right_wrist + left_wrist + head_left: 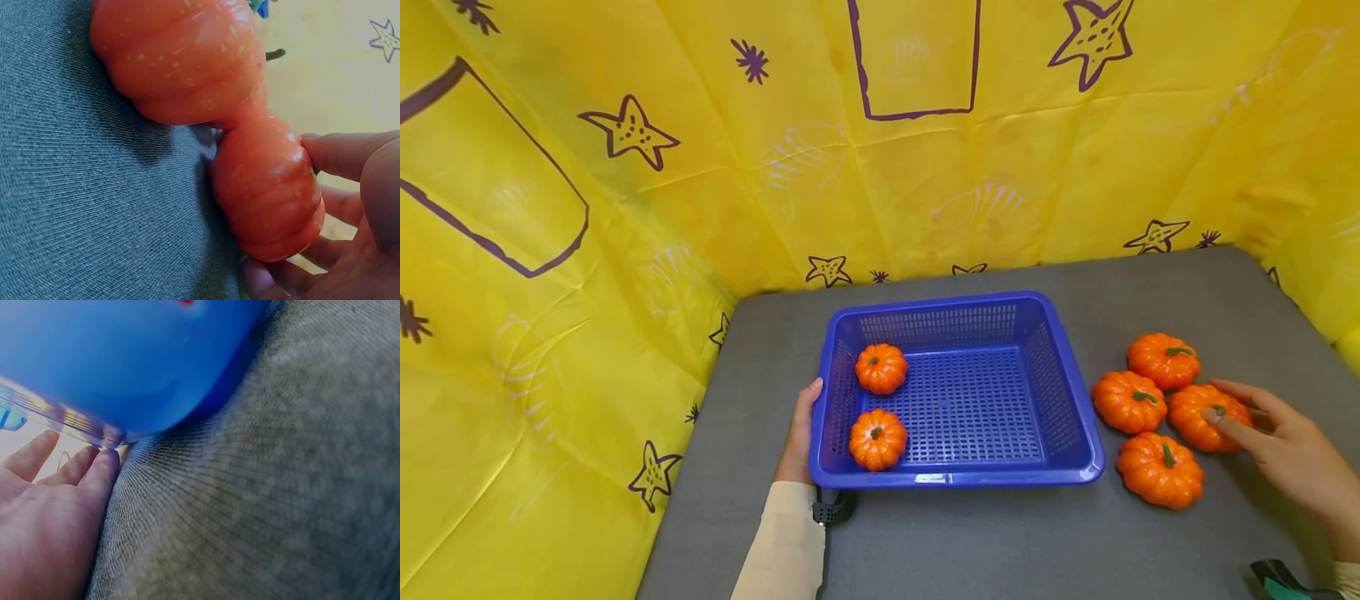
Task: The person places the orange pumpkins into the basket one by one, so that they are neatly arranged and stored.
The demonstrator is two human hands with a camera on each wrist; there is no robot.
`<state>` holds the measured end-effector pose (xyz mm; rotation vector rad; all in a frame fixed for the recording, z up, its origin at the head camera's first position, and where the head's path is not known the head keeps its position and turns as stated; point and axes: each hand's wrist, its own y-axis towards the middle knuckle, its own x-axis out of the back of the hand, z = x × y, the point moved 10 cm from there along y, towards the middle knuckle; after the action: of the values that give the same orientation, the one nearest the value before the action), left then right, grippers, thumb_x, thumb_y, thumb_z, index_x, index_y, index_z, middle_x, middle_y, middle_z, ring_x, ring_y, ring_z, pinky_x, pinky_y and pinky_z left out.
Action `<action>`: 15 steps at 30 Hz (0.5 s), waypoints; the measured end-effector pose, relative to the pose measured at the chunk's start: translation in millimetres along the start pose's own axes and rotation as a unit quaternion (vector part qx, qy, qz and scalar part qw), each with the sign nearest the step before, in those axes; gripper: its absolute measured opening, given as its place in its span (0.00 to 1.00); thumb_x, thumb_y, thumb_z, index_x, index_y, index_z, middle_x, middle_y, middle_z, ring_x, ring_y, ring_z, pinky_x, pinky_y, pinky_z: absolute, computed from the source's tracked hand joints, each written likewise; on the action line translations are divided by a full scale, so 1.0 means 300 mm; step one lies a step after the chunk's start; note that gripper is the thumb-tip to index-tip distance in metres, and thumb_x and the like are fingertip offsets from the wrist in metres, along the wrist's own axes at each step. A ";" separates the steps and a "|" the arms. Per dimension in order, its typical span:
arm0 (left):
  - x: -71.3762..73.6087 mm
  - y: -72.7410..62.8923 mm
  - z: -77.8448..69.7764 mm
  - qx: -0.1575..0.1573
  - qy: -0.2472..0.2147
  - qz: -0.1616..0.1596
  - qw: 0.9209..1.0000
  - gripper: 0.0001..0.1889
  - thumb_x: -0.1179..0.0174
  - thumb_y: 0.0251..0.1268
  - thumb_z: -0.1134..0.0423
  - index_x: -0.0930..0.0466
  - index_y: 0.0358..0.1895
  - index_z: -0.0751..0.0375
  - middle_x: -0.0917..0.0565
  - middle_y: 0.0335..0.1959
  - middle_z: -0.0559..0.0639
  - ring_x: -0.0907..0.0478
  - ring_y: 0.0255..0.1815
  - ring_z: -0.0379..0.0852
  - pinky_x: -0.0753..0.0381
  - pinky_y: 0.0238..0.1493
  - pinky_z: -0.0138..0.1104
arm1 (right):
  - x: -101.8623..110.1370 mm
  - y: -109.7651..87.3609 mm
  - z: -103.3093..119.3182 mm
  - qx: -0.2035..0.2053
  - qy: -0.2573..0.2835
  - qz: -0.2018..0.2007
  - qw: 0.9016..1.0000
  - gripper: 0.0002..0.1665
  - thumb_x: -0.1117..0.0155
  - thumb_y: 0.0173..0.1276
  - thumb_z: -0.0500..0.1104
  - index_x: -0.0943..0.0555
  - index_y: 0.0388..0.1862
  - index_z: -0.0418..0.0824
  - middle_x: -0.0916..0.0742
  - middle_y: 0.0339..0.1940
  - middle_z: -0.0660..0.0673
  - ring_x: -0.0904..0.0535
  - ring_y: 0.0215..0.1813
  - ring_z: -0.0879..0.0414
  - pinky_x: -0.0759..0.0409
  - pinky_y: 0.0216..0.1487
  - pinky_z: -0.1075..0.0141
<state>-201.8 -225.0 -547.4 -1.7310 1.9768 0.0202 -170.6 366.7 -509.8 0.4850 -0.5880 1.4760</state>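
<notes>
A blue plastic basket [962, 479] with perforated walls stands mid-table. Two small orange pumpkins with green stems lie along its left side, a back pumpkin [882, 369] and a front pumpkin [877, 442]. My left hand [797, 442] touches the basket's outer left wall; in the left wrist view its fingers [94, 469] reach straight to the wall. Right of the basket, my right hand [1292, 450] grips a pumpkin [1195, 411] between thumb and fingers. In the right wrist view, the held pumpkin [269, 194] touches a neighbour [181, 62], and fingers curl round its side.
Beside the held pumpkin sit three more: a rear pumpkin [1157, 358], a left pumpkin [1123, 402] and a front pumpkin [1159, 475]. The grey cloth-covered table [940, 542] is bordered by yellow printed fabric [895, 192] at the back and sides.
</notes>
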 end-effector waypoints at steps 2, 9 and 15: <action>0.000 0.004 -0.003 -0.003 0.001 0.001 1.000 0.41 0.57 0.80 0.31 0.39 0.86 0.51 0.29 0.79 0.62 0.24 0.70 0.56 0.23 0.69 0.47 | 0.007 0.001 -0.002 0.000 0.001 -0.001 1.000 0.35 0.35 0.84 0.49 0.31 0.80 0.32 0.22 0.67 0.22 0.37 0.50 0.82 0.37 0.41 0.81; 0.005 0.017 -0.004 -0.010 0.001 0.000 1.000 0.43 0.58 0.79 0.32 0.40 0.87 0.55 0.27 0.76 0.62 0.22 0.66 0.54 0.22 0.66 0.45 | 0.021 0.004 -0.020 -0.003 0.044 -0.002 0.999 0.32 0.30 0.81 0.47 0.23 0.80 0.52 0.20 0.49 0.75 0.31 0.49 0.82 0.32 0.41 0.81; 0.004 0.019 -0.004 -0.012 -0.006 0.001 1.000 0.43 0.57 0.79 0.32 0.40 0.86 0.56 0.26 0.75 0.61 0.22 0.66 0.53 0.22 0.66 0.45 | 0.033 0.005 -0.029 -0.010 0.106 -0.008 0.994 0.32 0.28 0.79 0.40 0.20 0.78 0.59 0.19 0.48 0.77 0.23 0.45 0.78 0.24 0.38 0.79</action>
<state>-207.7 -225.3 -548.6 -1.7400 1.9774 0.0534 -171.4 379.9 -510.4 0.3114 -0.4289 1.4828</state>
